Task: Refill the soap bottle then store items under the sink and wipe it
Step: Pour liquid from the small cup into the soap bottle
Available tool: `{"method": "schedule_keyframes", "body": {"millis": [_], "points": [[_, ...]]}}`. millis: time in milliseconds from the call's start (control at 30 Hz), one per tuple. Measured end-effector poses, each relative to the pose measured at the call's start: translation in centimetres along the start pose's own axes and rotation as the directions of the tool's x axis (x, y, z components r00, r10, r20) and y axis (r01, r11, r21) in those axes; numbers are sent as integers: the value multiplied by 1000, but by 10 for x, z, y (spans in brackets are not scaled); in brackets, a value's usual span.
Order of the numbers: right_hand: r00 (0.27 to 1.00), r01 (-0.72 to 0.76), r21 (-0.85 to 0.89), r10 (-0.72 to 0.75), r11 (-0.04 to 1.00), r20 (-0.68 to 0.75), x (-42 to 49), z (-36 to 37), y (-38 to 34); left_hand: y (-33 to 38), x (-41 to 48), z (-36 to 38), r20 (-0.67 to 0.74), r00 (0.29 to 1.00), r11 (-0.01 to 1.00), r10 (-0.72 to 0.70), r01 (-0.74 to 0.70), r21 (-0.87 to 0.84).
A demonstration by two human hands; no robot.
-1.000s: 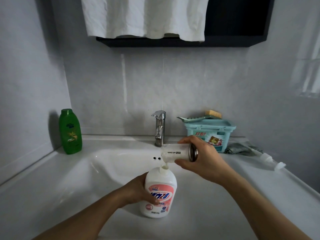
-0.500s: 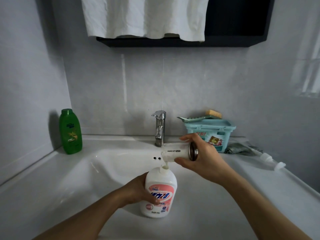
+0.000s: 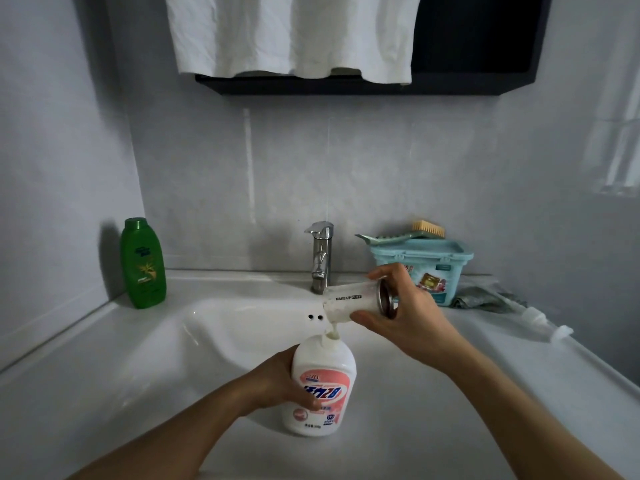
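Glossy white ceramic sink (image 3: pixel 145 341), shiny metal faucet (image 3: pixel 320 258), smooth plastic soap bottle (image 3: pixel 323 382), wrinkled white cloth (image 3: pixel 294 32) overhead.

We see a dim, bluish, evenly lit scene; soft daylight seems to enter from the right of the frame, where a pale window reflection shows. The green bottle (image 3: pixel 142 263) throws a soft shadow leftward onto the wall. The sink (image 3: pixel 242 327) carries faint glare. Straight edges bow toward the corners; the focus is fairly sharp.
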State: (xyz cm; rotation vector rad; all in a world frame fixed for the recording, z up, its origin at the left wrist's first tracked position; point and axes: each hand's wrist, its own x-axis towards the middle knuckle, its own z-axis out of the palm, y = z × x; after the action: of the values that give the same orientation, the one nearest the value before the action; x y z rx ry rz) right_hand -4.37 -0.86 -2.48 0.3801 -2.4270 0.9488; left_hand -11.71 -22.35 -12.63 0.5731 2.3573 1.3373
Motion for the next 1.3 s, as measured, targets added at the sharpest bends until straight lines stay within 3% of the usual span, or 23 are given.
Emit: {"method": "schedule_keyframes", "body": {"millis": [1300], "points": [[999,36,26,-35,999,-34,5,3,9,6,-4,2,39,999,1000,-16,17,-12]]}}
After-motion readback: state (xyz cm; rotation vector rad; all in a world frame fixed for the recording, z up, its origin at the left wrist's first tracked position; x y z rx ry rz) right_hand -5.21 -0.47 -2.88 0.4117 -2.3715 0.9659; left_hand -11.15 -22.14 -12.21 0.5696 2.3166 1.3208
